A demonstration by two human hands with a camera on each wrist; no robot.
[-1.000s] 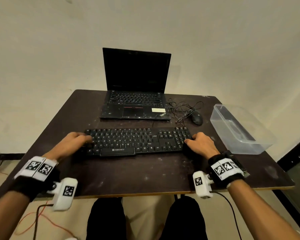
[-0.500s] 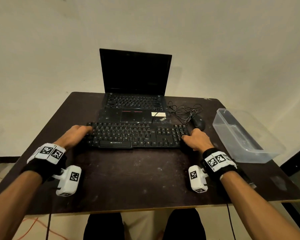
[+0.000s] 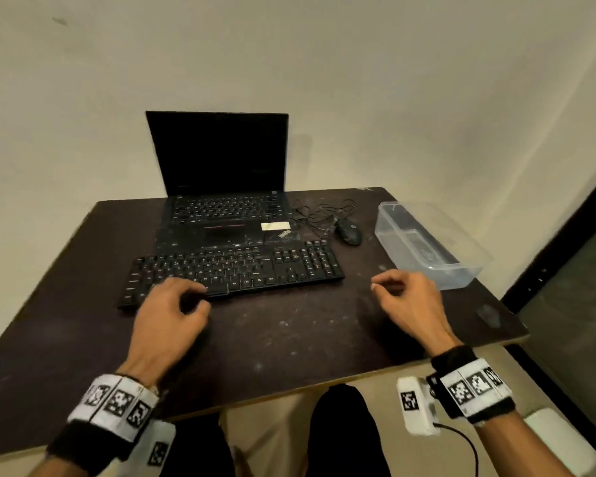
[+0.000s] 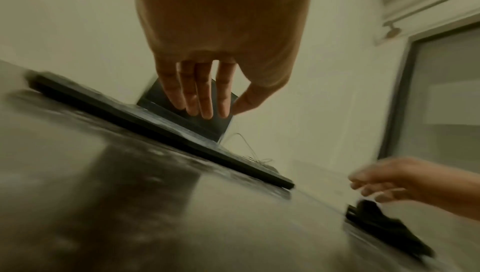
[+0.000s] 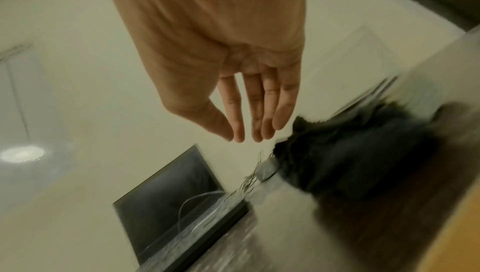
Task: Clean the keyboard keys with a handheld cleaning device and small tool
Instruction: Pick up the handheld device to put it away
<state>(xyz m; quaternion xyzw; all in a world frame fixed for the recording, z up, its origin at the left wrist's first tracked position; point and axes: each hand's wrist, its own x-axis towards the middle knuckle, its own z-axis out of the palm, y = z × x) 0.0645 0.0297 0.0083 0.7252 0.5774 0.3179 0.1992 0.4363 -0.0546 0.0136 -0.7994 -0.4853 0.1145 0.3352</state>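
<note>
Neither grip is holding anything: left hand [image 3: 167,313] is hovering, fingers relaxed, over the keyboard [image 3: 234,270] on the desk [image 3: 289,332]; right hand [image 3: 408,302], fingers loosely spread, is nearing the clear bin [image 3: 427,249]. Judged step: fetching tools; next, reaching inside.

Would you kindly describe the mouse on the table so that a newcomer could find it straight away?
Start at the open laptop at the back of the dark table. Just right of its base lies a loose tangle of thin cable, and the mouse sits at the near end of that tangle, beyond the right corner of the keyboard. It is the only small, rounded, glossy black thing there; the clear plastic box stands further right.
</note>
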